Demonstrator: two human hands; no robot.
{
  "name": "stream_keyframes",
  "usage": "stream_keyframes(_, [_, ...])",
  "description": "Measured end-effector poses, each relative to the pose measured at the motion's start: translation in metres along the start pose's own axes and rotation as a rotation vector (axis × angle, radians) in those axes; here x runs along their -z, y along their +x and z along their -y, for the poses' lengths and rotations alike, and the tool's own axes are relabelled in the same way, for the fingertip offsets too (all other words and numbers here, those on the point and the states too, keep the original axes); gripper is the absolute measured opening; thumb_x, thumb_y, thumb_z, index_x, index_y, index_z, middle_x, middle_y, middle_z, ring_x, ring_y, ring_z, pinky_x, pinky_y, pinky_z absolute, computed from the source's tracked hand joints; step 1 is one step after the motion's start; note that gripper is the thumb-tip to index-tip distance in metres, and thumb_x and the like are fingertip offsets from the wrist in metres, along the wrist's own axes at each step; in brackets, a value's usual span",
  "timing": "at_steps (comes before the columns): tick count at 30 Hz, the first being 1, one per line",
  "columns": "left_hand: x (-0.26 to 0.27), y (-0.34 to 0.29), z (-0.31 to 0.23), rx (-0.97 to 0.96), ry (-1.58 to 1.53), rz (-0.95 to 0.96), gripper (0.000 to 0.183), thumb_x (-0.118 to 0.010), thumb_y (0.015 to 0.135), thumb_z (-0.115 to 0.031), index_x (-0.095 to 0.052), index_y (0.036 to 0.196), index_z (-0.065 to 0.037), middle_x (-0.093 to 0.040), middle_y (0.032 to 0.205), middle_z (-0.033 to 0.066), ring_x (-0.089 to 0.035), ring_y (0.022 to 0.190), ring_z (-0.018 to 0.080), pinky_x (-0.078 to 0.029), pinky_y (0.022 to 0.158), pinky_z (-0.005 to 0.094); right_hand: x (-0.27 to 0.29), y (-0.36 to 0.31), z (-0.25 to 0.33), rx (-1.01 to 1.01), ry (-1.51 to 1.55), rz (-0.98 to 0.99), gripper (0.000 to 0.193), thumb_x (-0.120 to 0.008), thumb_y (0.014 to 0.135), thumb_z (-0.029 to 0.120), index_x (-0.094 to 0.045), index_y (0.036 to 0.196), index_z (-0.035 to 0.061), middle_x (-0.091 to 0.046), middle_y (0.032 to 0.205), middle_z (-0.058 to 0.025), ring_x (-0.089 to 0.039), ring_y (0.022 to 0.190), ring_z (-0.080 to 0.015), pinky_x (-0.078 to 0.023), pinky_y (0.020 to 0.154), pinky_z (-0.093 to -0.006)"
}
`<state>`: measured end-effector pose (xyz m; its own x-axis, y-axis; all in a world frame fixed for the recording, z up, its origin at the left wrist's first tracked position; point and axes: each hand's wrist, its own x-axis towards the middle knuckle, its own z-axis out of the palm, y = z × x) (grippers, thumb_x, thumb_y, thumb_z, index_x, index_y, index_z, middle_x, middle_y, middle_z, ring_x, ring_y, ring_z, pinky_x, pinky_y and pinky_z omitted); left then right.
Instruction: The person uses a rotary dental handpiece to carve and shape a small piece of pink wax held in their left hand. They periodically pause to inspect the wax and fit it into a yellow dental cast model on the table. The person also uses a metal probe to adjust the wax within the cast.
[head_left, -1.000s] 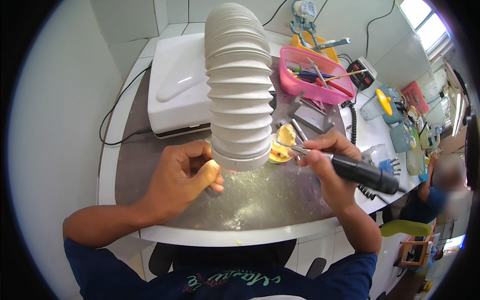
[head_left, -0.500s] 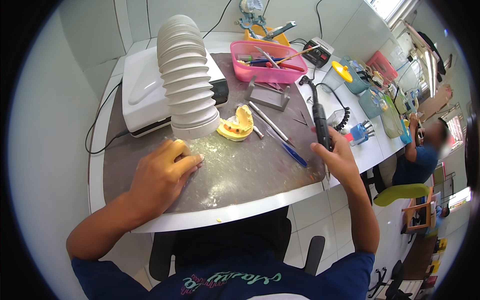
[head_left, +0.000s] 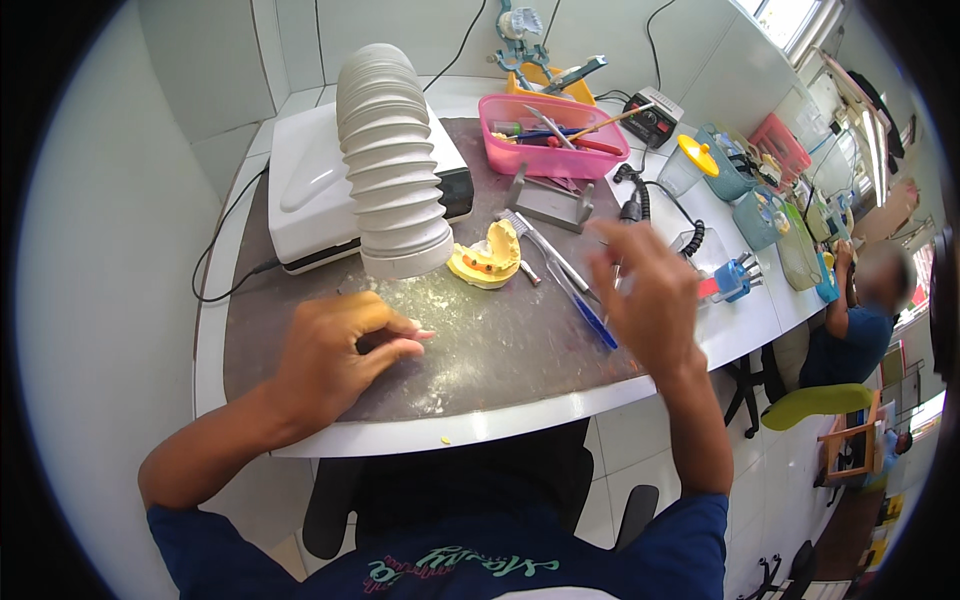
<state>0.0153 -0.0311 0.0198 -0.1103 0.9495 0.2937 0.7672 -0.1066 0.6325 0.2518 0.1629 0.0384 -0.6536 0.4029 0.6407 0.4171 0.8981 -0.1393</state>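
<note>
My left hand (head_left: 345,350) is closed in a pinch over the grey mat (head_left: 490,365). A small pinkish-white piece (head_left: 425,334) peeks out at its fingertips, too small to name. At the right edge of the mat, my right hand (head_left: 650,300) is smeared by motion and hovers in front of a black rotary handpiece (head_left: 632,208). Whether its fingers still touch the handpiece is hidden. Between the hands stands a yellow dental cast (head_left: 485,262) with reddish spots. Right of the cast lie a blue-and-white toothbrush (head_left: 590,318) and a slim white tool (head_left: 548,250).
A white box-shaped unit (head_left: 310,190) with a ribbed hose (head_left: 395,160) stands at the left. Behind the cast are a grey stand (head_left: 545,205) and a pink tool basket (head_left: 555,160). A blue bur holder (head_left: 735,280) sits at the right. Another person (head_left: 860,330) sits farther right.
My right hand has moved up and inward, and the handpiece now sits farther back, behind it. My left hand has shifted slightly right, showing the small piece. The whole view has shifted a little.
</note>
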Motion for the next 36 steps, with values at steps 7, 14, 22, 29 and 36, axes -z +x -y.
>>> stream_keyframes(7, [-0.014,0.016,-0.003,0.068,-0.210,0.099,0.019,-0.078,0.080,-0.017,-0.068,0.083,0.000,-0.067,0.074,0.0064,-0.061,0.061,0.0137,-0.048,0.058,0.0300,-0.038,-0.018,0.062,0.316,0.490,0.226,0.029,-0.068,0.080,0.003,-0.067,0.109,0.0050,-0.064,0.094,-0.0078,-0.066,0.082,-0.0254,-0.055,0.069,-0.0349])
stream_keyframes(14, [-0.012,0.009,0.017,-0.126,0.187,-0.028,0.031,-0.072,0.085,-0.016,-0.059,0.107,0.001,-0.062,0.095,0.0178,-0.061,0.089,0.0339,-0.050,0.077,0.0420,-0.022,-0.024,0.052,0.024,0.423,0.219,0.020,-0.074,0.079,0.002,-0.073,0.099,0.0063,-0.066,0.087,-0.0084,-0.066,0.072,-0.0207,-0.052,0.062,-0.0297])
stream_keyframes(22, [-0.030,0.042,0.022,-0.294,0.051,-0.025,0.064,-0.069,0.086,-0.006,-0.040,0.142,-0.002,-0.049,0.139,0.0197,-0.051,0.125,0.0358,-0.041,0.104,0.0417,-0.023,0.000,0.044,0.052,0.329,0.024,0.012,-0.074,0.078,0.005,-0.072,0.089,0.0087,-0.064,0.079,-0.0064,-0.064,0.067,-0.0227,-0.050,0.058,-0.0347])
stream_keyframes(29, [-0.050,0.072,0.037,-0.388,-0.085,-0.043,0.053,-0.070,0.084,-0.004,-0.047,0.132,-0.003,-0.055,0.129,0.0169,-0.055,0.118,0.0333,-0.044,0.100,0.0406,-0.038,0.023,0.034,0.209,0.221,0.003,0.012,-0.076,0.076,0.006,-0.073,0.088,0.0099,-0.064,0.077,-0.0042,-0.064,0.069,-0.0199,-0.051,0.059,-0.0325])
stream_keyframes(36, [-0.051,0.067,0.036,-0.394,-0.102,-0.086,0.052,-0.072,0.082,-0.005,-0.050,0.129,-0.004,-0.057,0.123,0.0165,-0.057,0.110,0.0322,-0.046,0.095,0.0404,-0.042,0.022,0.030,0.235,0.223,0.043,0.018,-0.077,0.074,0.004,-0.075,0.091,0.0082,-0.065,0.079,-0.0038,-0.062,0.068,-0.0188,-0.051,0.061,-0.0311])
